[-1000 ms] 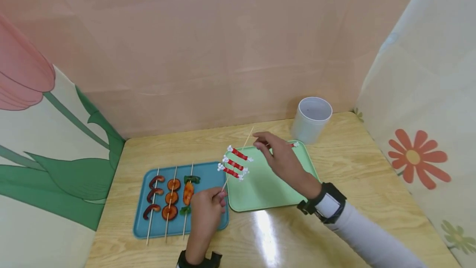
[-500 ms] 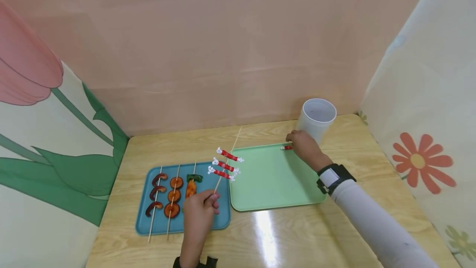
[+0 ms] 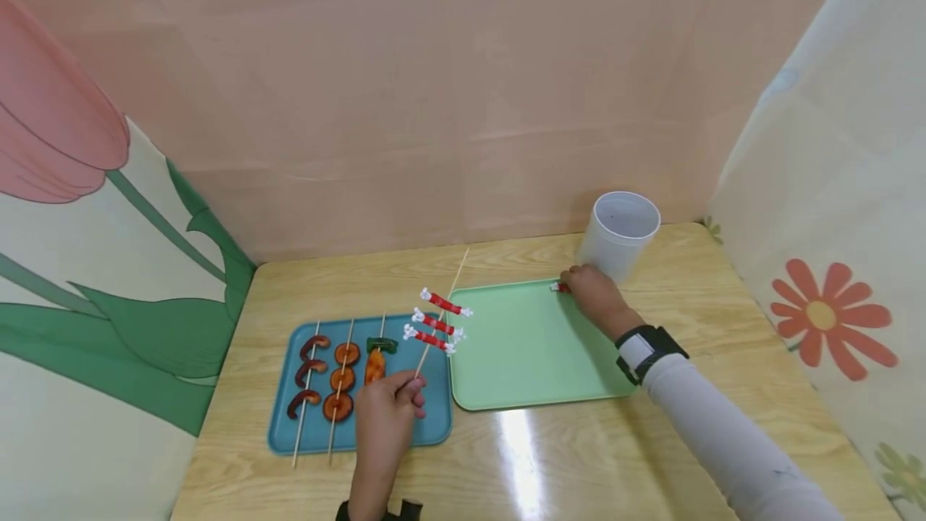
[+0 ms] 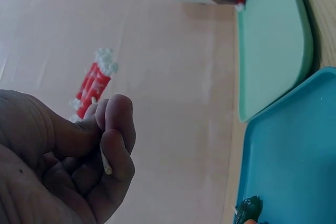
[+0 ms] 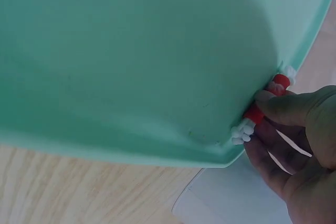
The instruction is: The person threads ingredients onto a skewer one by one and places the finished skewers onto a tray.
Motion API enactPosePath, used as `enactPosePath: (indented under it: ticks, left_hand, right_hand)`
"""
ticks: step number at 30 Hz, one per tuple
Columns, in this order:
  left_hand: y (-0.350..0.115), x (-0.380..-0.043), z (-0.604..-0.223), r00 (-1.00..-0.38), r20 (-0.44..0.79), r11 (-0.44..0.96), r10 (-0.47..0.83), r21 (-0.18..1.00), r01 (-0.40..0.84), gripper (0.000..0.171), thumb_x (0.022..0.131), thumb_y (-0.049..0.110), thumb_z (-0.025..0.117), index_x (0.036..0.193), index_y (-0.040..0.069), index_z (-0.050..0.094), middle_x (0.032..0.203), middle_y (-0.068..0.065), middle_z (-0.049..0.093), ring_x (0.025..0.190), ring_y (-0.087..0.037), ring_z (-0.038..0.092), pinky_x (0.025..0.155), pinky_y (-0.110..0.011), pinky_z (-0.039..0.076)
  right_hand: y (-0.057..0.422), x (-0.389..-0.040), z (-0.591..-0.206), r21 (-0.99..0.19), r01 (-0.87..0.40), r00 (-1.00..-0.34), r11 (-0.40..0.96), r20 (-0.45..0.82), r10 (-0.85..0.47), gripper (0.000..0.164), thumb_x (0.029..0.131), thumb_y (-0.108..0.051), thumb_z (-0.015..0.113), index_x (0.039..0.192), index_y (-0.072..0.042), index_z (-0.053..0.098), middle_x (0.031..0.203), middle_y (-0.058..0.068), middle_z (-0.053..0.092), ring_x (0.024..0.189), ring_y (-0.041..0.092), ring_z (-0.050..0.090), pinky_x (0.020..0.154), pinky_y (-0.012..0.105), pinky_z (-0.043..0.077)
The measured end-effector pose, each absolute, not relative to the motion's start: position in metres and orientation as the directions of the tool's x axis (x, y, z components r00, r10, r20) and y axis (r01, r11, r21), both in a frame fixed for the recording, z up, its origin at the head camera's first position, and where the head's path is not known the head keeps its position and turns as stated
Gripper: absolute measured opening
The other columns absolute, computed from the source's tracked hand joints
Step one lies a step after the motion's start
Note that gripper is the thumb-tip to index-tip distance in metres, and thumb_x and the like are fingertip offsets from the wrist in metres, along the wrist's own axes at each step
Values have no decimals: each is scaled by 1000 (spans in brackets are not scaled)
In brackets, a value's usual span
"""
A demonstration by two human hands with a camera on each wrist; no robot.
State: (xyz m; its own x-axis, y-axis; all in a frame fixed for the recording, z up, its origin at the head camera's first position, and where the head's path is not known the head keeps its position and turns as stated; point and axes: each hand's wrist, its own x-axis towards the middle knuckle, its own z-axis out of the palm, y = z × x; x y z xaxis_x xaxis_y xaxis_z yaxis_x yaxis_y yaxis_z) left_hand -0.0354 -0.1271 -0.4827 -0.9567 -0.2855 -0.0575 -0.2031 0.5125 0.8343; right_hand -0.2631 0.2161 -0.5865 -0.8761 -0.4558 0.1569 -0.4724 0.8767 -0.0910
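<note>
My left hand (image 3: 387, 414) pinches the lower end of a thin wooden skewer (image 3: 458, 270), which slants up and away to the right. Threaded crosswise on it are three red pieces with knobbly white ends (image 3: 437, 323). At the far right corner of the green tray (image 3: 531, 352), my right hand (image 3: 599, 300) has thumb and fingers around another red piece with white ends (image 5: 255, 114). In the right wrist view that piece lies against the tray's rim. The left wrist view shows the skewer's butt end (image 4: 106, 163) between the curled fingers.
Left of the green tray lies a blue tray (image 3: 434, 432) with a skewer of brown curled pieces (image 3: 304, 400), one of round orange-brown slices (image 3: 338, 406) and one with green and orange pieces (image 3: 374, 364). A white cup (image 3: 620, 233) stands behind my right hand.
My right hand has moved right from near the skewer tip to the tray's far corner and taken hold of the red piece there. The left hand's skewer has shifted slightly left.
</note>
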Motion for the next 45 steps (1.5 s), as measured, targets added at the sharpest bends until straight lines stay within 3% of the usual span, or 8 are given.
enactPosePath:
  ticks: [7,10,16,22,29,35,45]
  left_hand:
    - [-127,-36,-483,-958,-55,509,-282,837,-198,13,95,-3,67,98,-1,80,71,-6,72,53,-9,65,50,-18,55]
    - [-126,-36,-482,-960,-58,507,-274,839,-196,14,95,-4,66,98,-2,80,71,-6,72,53,-9,65,50,-19,55]
    - [-123,-37,-482,-974,-80,512,-212,840,-180,15,96,-6,65,101,-4,79,75,-6,74,57,-11,66,51,-18,56]
    - [-122,-37,-483,-981,-101,523,-166,834,-174,16,97,-4,64,103,-2,79,73,-5,73,57,-11,67,51,-18,55]
    - [-121,-37,-481,-983,-112,534,-144,828,-172,16,96,-4,64,104,-2,79,78,-5,75,60,-13,68,51,-18,55]
    - [-120,-36,-479,-981,-132,537,-139,823,-187,16,97,-4,64,104,-2,79,80,-6,76,63,-17,71,51,-19,56]
    - [-119,-37,-480,-985,-112,540,-129,826,-164,16,96,-4,65,103,-2,79,77,-6,75,62,-19,71,51,-18,56]
  right_hand:
    - [213,-259,-581,-146,-453,-886,880,182,-426,13,89,10,64,97,1,70,86,18,67,79,34,65,70,47,58]
    - [204,-258,-568,-277,-448,-891,850,219,-399,11,92,7,65,102,3,70,90,19,68,84,35,66,74,48,58]
    - [172,-248,-515,-674,-333,-939,659,170,-300,23,97,-10,70,118,0,69,107,17,73,97,31,70,85,45,60]
    - [148,-222,-460,-829,-233,-958,508,106,-266,35,98,-20,69,129,-6,66,113,14,71,101,27,68,83,31,63]
    - [136,-201,-429,-870,-223,-955,439,104,-279,36,97,-17,70,131,-6,67,116,14,71,100,27,68,87,43,63]
    - [133,-189,-418,-838,-287,-941,464,155,-302,37,95,-20,72,129,-6,70,120,13,72,97,25,70,86,39,63]
    - [131,-185,-415,-791,-316,-941,523,190,-282,33,94,-15,74,126,-7,72,117,12,72,96,26,70,87,45,61]
